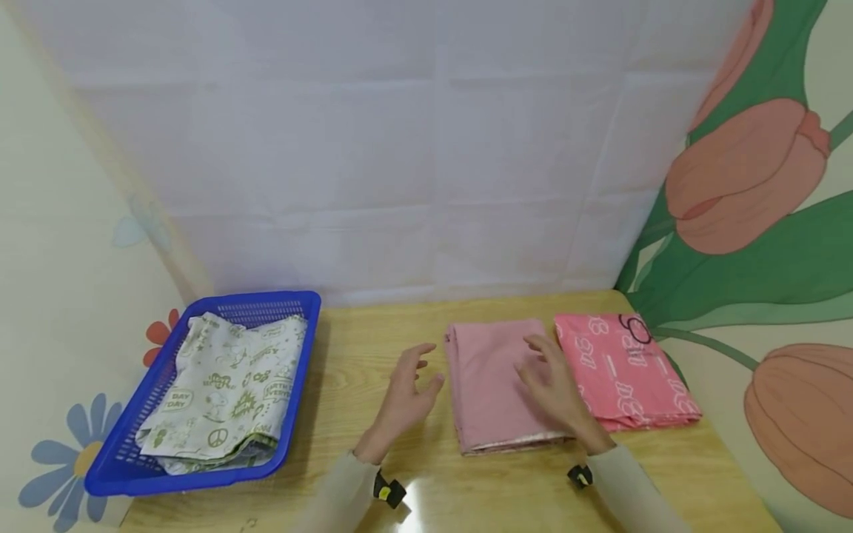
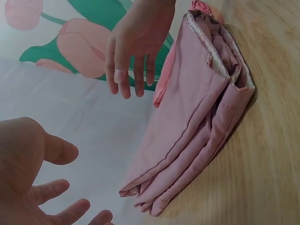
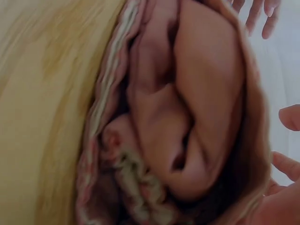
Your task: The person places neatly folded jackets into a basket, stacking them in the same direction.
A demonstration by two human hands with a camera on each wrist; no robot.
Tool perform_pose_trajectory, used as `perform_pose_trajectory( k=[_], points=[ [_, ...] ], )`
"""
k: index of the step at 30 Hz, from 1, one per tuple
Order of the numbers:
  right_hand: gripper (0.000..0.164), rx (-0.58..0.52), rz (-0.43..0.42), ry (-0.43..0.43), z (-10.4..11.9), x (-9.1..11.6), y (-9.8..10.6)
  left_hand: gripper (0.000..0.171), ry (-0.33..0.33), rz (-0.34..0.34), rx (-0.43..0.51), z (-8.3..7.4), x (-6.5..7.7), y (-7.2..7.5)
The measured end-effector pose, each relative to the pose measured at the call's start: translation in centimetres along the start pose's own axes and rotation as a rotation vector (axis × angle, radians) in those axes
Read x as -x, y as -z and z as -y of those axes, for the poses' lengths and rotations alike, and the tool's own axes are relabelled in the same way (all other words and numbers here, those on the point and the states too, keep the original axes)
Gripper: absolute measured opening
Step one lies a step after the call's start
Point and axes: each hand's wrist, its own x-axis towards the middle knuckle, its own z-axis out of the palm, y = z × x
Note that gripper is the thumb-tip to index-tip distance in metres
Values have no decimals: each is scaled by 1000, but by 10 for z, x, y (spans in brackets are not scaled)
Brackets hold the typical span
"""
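Note:
A folded dusty-pink cloth point(image 1: 493, 385) lies on the wooden table in front of me, its layered edges showing in the left wrist view. Just left of it, my left hand point(image 1: 408, 392) hovers with fingers apart, holding nothing. My right hand point(image 1: 552, 385) is over the cloth's right side with loosely bent fingers, also holding nothing; whether it touches the fabric I cannot tell. Beside that cloth on the right lies a brighter pink folded cloth point(image 1: 620, 370) with white print and a black mark. Close up, the right wrist view shows the dusty-pink cloth's rolled inner folds point(image 3: 187, 103).
A blue plastic basket point(image 1: 303, 370) stands at the left, with a folded white cloth point(image 1: 226, 385) with green print inside. The wooden table point(image 1: 373, 340) runs back to a white sheet point(image 1: 426, 185). A wall with painted tulips point(image 1: 746, 178) borders the right side.

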Motion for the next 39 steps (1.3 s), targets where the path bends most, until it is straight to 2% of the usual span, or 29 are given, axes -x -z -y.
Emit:
perform_pose_trajectory(
  k=[11, 18, 25, 32, 39],
  points=[
    [61, 24, 26, -55, -16, 6, 4, 61, -18, 58, 27, 6, -8, -29],
    [66, 123, 78, -104, -23, 10, 3, 58, 38, 84, -49, 8, -4, -45],
    [66, 217, 121, -135, -26, 12, 3, 63, 80, 133, -49, 13, -2, -56],
    [64, 311, 155, -164, -24, 11, -1, 63, 123, 113, -62, 15, -4, -67],
    [72, 348, 174, -219, -22, 8, -4, 63, 187, 81, -63, 14, -6, -74]
  ],
)
